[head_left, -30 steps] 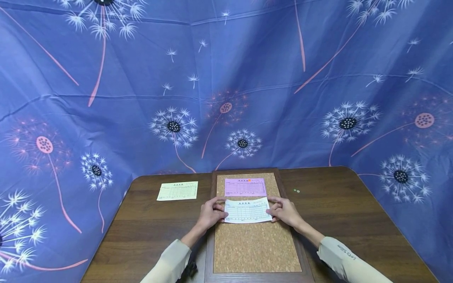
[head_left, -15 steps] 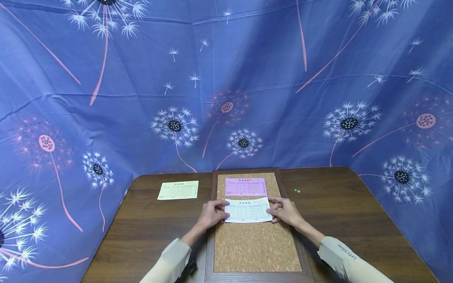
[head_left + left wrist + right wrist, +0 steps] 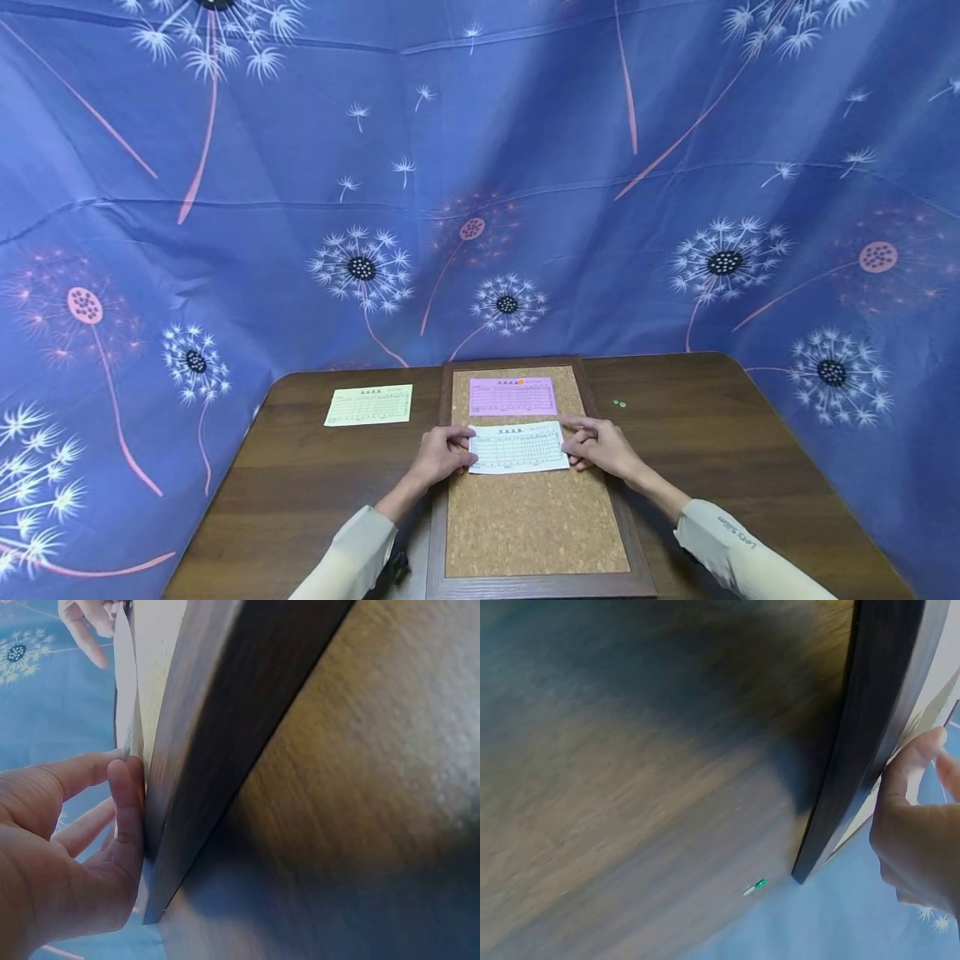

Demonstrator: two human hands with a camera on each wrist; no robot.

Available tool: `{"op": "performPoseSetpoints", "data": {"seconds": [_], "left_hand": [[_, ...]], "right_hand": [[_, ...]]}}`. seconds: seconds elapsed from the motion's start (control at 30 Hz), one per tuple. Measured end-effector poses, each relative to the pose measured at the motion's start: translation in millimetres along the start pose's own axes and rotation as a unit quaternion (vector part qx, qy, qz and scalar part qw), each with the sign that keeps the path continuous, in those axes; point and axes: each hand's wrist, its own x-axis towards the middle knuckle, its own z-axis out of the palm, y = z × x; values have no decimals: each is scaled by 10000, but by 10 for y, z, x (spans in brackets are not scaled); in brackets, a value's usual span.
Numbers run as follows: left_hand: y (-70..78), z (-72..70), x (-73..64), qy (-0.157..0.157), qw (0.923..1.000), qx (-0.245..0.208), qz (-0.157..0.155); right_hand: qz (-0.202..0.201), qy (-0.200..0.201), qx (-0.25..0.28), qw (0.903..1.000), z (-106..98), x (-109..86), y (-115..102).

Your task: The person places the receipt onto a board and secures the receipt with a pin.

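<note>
Paper (image 3: 517,450) lies between the two hands, its long axis running straight from one to the other and crossing the long direction of the board (image 3: 536,525). Neither hand is nearer: the left hand (image 3: 441,452) pinches one short edge between thumb and fingers, and the right hand (image 3: 602,445) pinches the other. The paper is over the far half of the board, just on the person's side of the purple slip (image 3: 513,398), their long edges roughly parallel. Whether its middle touches the board cannot be told, though the left wrist view shows it bowed in a shallow curve.

It is thin, white, oblong and printed with a ruled grid; the purple slip bears similar print and a small orange dot (image 3: 521,382). The board is speckled tan cork within a raised dark frame (image 3: 542,587). The desk (image 3: 712,467) has streaked brown grain. Left of the frame lies a flat green slip (image 3: 368,406); right of it, two tiny bits (image 3: 619,403), at least one green.
</note>
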Motion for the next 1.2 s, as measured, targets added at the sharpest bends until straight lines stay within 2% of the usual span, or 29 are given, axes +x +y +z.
{"op": "performPoseSetpoints", "data": {"seconds": [0.07, 0.27, 0.5, 0.77, 1.0, 1.2], "left_hand": [[-30, -23, -19, 45, 10000, 13, 14], [-57, -29, -10, -77, 9998, 28, 202], [-57, -33, 2, -195, 9996, 135, 158], [-40, -58, 0, -429, 9989, 110, 117], [-24, -73, 12, -473, 9987, 149, 125], [-31, -87, 18, -527, 9982, 223, 168]], "right_hand": [[-41, -135, -34, 9999, -15, -9, -3], [-200, -149, -234, 9994, -153, -111, 20], [-333, -233, -349, 9986, -283, -201, 66], [-222, -229, -496, 9983, -450, -265, 153], [-20, -184, -752, 9970, -631, -315, 239], [62, -441, -855, 9953, -727, -342, 340]]}}
